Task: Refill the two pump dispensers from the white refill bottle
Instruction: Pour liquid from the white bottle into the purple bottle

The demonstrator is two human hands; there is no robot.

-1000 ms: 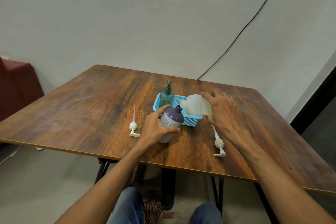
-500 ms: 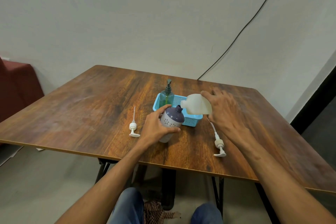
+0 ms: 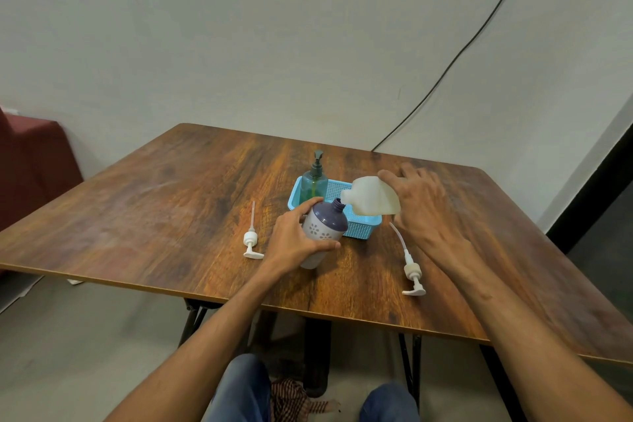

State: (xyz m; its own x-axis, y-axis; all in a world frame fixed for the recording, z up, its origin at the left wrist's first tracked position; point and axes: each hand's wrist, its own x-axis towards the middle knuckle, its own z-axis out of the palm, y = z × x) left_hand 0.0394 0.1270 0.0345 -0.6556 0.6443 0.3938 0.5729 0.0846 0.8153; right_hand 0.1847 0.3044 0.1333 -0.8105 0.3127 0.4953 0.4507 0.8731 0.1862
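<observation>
My left hand (image 3: 297,242) grips a purple-topped dispenser bottle (image 3: 324,229) with white flower marks; it stands on the table, open-necked and tilted toward the right. My right hand (image 3: 419,207) holds the white refill bottle (image 3: 371,201) tipped on its side, its spout right at the purple bottle's neck. No liquid is visible between them. Two white pump heads lie on the table: one (image 3: 251,239) left of my left hand, one (image 3: 411,271) under my right wrist. A green pump dispenser (image 3: 314,181) stands in the blue basket (image 3: 359,229) with its pump on.
The wooden table (image 3: 171,209) has its near edge close to my knees. A black cable (image 3: 445,68) runs down the wall behind. A dark red seat (image 3: 30,161) stands at the left.
The refill bottle has tipped a little further, with its spout closer to the purple bottle's neck. My left hand has stayed on the purple bottle.
</observation>
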